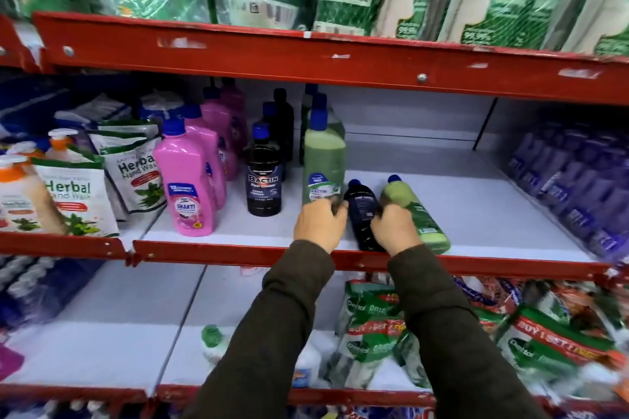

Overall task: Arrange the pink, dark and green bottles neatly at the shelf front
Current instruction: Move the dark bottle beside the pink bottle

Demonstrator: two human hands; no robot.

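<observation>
On the white middle shelf a row of pink bottles runs back from the front left. A dark Bactin bottle stands upright beside them, with more dark ones behind. My left hand grips the base of an upright green bottle. A dark bottle lies on its side near the front edge, between my hands. My right hand is closed on a green bottle lying on its side, cap pointing to the back.
Herbal hand wash pouches and pump bottles fill the left section. Purple packs crowd the right end. A red shelf lip runs along the front. Green refill pouches hang above, and Dettol packs lie on the shelf below.
</observation>
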